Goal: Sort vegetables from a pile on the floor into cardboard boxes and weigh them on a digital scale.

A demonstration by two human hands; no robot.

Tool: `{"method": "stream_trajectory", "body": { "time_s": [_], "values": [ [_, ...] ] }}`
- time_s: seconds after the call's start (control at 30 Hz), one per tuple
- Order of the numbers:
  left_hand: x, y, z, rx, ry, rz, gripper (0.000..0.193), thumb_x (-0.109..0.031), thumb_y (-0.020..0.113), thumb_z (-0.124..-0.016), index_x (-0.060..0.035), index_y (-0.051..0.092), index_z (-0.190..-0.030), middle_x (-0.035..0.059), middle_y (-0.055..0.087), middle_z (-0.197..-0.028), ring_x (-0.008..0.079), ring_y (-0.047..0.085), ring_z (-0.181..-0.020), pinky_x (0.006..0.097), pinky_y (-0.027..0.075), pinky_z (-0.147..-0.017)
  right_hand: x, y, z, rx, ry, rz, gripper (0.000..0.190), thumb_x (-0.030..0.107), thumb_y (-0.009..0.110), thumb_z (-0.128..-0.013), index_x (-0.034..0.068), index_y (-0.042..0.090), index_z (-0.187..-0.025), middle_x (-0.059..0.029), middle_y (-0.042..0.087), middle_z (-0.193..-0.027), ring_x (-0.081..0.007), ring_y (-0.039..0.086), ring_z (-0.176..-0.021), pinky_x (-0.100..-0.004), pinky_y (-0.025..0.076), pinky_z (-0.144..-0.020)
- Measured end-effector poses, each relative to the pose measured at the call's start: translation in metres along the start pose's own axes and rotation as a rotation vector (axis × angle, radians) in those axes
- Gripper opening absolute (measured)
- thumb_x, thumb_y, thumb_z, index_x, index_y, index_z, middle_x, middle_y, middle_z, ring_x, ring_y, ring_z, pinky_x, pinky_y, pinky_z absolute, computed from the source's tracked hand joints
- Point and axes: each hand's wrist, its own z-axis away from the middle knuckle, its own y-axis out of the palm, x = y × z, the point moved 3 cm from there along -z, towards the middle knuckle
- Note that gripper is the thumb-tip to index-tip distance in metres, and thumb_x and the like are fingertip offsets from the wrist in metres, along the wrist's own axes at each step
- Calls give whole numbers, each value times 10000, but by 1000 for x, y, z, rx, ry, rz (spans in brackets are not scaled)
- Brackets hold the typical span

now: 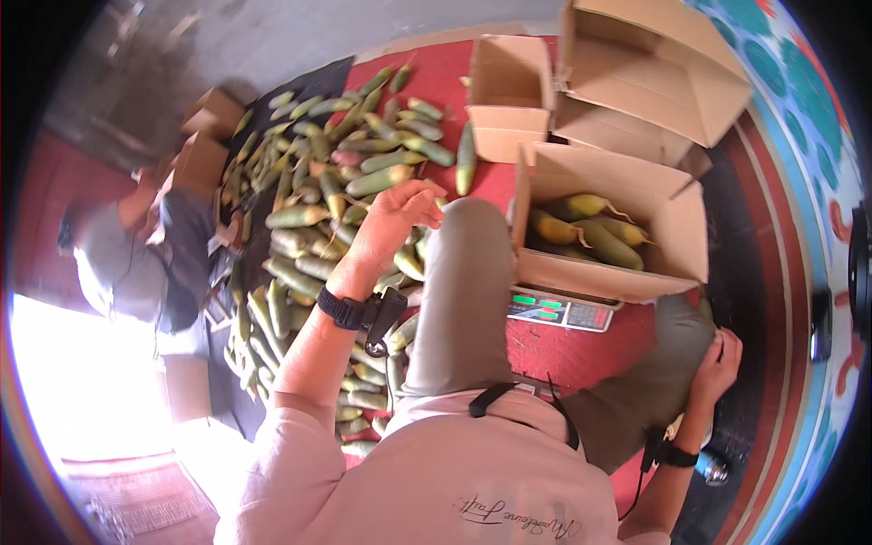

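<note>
My left hand (405, 208) hangs with loosely bent fingers beside my left knee, over the edge of a large heap of long green radishes (296, 216). Nothing shows in its fingers. Against the outer side of my other knee lies my right hand (722, 361), fingers curled, the palm side hidden. In front of me an open cardboard box (613, 276) holds several green radishes (606, 242), some with yellowish ends and thin roots. The box sits on a digital scale (562, 310) with lit green displays. A single green radish (466, 160) lies left of the box.
Beyond the filled box stand a smaller open carton (511, 126) and a large open carton (654, 61). A red mat (572, 354) lies under the scale. At far left another person (136, 252) sits near brown boxes (197, 163). A painted wall (797, 88) borders the right side.
</note>
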Motion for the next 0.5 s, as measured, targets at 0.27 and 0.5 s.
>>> {"method": "stream_trajectory", "body": {
  "time_s": [0.27,0.5],
  "values": [
    [185,-116,92,-324,-553,-40,272,-264,488,-874,-43,591,-994,46,622,-845,156,600,-724,272,478,-649,3,4,-3,67,-46,78,162,63,456,-865,-52,556,-917,-162,563,-931,-305,547,-881,-355,423,-808],
    [282,-159,154,-650,-834,77,215,-254,525,-808,-100,571,-952,3,581,-782,146,550,-676,301,436,-614,4,8,-6,123,-91,128,182,95,451,-872,-41,553,-937,-158,559,-949,-302,546,-894,-355,425,-809]
  ]
}}
